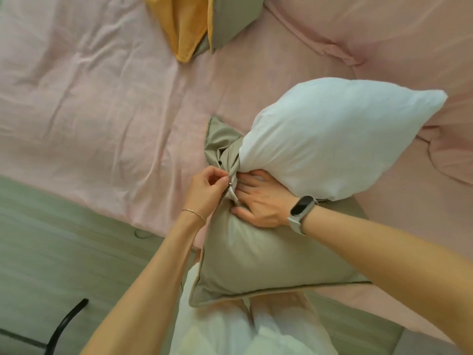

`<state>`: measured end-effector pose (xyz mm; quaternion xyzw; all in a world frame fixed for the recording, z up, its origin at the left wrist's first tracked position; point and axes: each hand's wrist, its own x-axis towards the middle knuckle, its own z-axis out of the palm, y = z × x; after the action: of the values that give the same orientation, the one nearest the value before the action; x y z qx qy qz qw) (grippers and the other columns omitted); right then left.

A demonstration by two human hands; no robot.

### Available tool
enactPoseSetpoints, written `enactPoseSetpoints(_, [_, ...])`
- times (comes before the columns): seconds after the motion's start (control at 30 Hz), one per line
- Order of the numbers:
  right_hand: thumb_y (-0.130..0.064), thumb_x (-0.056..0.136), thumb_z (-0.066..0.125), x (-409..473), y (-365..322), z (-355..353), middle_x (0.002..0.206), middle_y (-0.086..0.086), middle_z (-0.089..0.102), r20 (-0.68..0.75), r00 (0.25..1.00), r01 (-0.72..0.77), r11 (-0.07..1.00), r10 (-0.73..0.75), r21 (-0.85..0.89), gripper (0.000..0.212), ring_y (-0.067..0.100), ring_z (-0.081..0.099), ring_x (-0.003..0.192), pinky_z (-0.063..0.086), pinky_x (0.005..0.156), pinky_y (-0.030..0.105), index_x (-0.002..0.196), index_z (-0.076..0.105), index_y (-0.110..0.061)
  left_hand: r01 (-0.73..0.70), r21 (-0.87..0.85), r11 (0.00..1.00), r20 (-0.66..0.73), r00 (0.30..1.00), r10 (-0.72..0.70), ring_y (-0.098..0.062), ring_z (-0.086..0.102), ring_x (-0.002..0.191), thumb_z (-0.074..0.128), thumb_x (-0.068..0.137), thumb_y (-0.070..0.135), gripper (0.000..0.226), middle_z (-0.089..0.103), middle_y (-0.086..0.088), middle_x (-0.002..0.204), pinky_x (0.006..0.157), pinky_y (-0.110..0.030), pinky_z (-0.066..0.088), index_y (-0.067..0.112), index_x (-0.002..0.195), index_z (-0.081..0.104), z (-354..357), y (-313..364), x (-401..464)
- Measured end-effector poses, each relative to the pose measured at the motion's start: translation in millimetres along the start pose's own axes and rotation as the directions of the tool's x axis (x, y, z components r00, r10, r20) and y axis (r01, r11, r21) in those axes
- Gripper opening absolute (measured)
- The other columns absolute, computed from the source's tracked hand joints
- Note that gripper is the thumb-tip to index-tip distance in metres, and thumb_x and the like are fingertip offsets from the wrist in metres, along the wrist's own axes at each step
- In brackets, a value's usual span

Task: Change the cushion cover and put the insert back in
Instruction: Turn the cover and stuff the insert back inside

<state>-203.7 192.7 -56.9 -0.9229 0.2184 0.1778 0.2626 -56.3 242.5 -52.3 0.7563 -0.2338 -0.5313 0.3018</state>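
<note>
A bed spread with a wrinkled pale pink sheet (89, 103) fills most of the view, with pale wood-look flooring (51, 252) along its near edge. On the sheet's near side lies a grey-green satin cushion cover with piped edges (256, 254), its lower half filled out, its upper part bunched. A plump white fabric cushion insert (332, 139) sticks out of the cover's opening, most of it still outside, angled up to the right. The left hand (204, 190) pinches the small metal zip pull (230, 184) at the gathered opening, fingers curled together on it. The right hand (258, 203), with a pale-strapped smart band (302, 208) on its wrist, grips the bunched cover edge where the insert enters, thumb underneath. At the far edge of the bed lies a second cushion cover, mustard yellow and grey-green (202, 24)
</note>
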Motion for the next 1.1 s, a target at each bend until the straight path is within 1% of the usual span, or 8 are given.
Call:
enactPoseSetpoints(0.17, [-0.043, 0.084, 0.029, 24, -11, 10, 0.132, 0.007, 0.055, -0.041, 0.999, -0.001, 0.999, 0.002, 0.046, 0.062, 0.024, 0.037, 0.129, 0.008, 0.103, 0.034, 0.131, 0.050, -0.008, -0.032, 0.171, 0.985, -0.020, 0.999, 0.036, -0.006, 0.052, 0.064, 0.058, 0.085, 0.002, 0.017, 0.057, 0.006, 0.068, 0.065, -0.019, 0.044, 0.016, 0.075, 0.059, -4, -4, 4])
enactPoseSetpoints(0.3, [-0.033, 0.085, 0.035, -8, -25, 1, 0.108, 0.005, 0.068, -0.305, 0.952, 0.000, 0.995, 0.030, 0.098, 0.045, 0.023, 0.052, 0.119, 0.023, 0.100, 0.036, 0.098, 0.069, -0.006, -0.076, 0.328, 0.942, 0.016, 0.997, 0.075, -0.011, 0.053, 0.064, 0.057, 0.088, 0.012, 0.009, 0.059, 0.005, 0.069, 0.076, -0.032, 0.048, 0.013, 0.082, 0.063, -22, 10, 4])
enactPoseSetpoints(0.47, [-0.011, 0.087, 0.050, -78, -3, -19, 0.117, 0.008, 0.065, -0.675, 0.730, 0.045, 0.979, 0.105, 0.201, 0.029, 0.026, 0.052, 0.120, 0.036, 0.103, 0.037, 0.108, 0.068, -0.004, -0.322, 0.322, 0.890, -0.026, 0.937, 0.348, -0.010, 0.055, 0.088, 0.056, 0.088, 0.022, 0.026, 0.059, 0.001, 0.105, 0.082, -0.020, 0.044, 0.012, 0.112, 0.060, 0, 63, -4])
enactPoseSetpoints(0.6, [-0.019, 0.085, 0.048, -111, 45, -44, 0.123, 0.009, 0.060, -0.768, 0.551, -0.314, 0.934, 0.326, 0.171, 0.034, 0.024, 0.046, 0.120, 0.029, 0.103, 0.048, 0.117, 0.059, -0.015, -0.664, 0.381, 0.644, 0.231, 0.743, 0.628, -0.017, 0.043, 0.121, 0.044, 0.081, 0.050, 0.062, 0.051, -0.005, 0.130, 0.102, -0.024, 0.028, 0.014, 0.132, 0.048, 59, 117, 11])
enactPoseSetpoints(0.77, [-0.042, 0.092, 0.035, -124, 111, -86, 0.149, 0.013, 0.028, -0.480, 0.258, -0.630, 0.523, 0.838, 0.574, 0.052, 0.032, 0.021, 0.137, 0.019, 0.108, 0.055, 0.142, 0.036, -0.027, -0.615, 0.569, 0.546, 0.488, 0.787, 0.378, -0.023, 0.029, 0.136, 0.033, 0.074, 0.073, 0.079, 0.026, 0.003, 0.152, 0.109, -0.035, 0.025, 0.036, 0.144, 0.023, 115, 140, 29])
enactPoseSetpoints(0.87, [-0.047, 0.096, 0.036, -114, 128, -94, 0.153, 0.010, 0.020, -0.212, 0.327, -0.559, 0.369, 0.921, 0.743, 0.057, 0.027, 0.014, 0.141, 0.013, 0.114, 0.042, 0.147, 0.019, -0.032, -0.617, 0.630, 0.472, 0.475, 0.787, 0.394, -0.021, 0.043, 0.124, 0.028, 0.076, 0.073, 0.070, 0.046, 0.007, 0.138, 0.100, -0.034, 0.032, 0.037, 0.134, 0.041, 108, 113, 1])
enactPoseSetpoints(1.0, [-0.055, 0.090, 0.043, -87, 81, -72, 0.145, 0.003, 0.039, -0.184, 0.613, -0.560, 0.587, 0.768, 0.584, 0.063, 0.022, 0.027, 0.137, 0.017, 0.111, 0.040, 0.144, 0.030, -0.025, -0.559, 0.696, 0.451, 0.442, 0.828, 0.344, -0.018, 0.054, 0.103, 0.014, 0.069, 0.074, 0.072, 0.062, 0.010, 0.111, 0.083, -0.033, 0.042, 0.038, 0.116, 0.055, 70, 67, -44])
enactPoseSetpoints(1.1, [-0.064, 0.079, 0.033, -85, 30, -55, 0.135, -0.003, 0.050, -0.229, 0.722, -0.501, 0.722, 0.653, 0.477, 0.064, 0.016, 0.035, 0.131, 0.016, 0.106, 0.040, 0.133, 0.044, -0.032, -0.597, 0.689, 0.411, 0.518, 0.802, 0.297, -0.015, 0.054, 0.090, 0.018, 0.068, 0.076, 0.071, 0.065, 0.011, 0.098, 0.076, -0.033, 0.044, 0.037, 0.110, 0.061, 44, 52, -70])
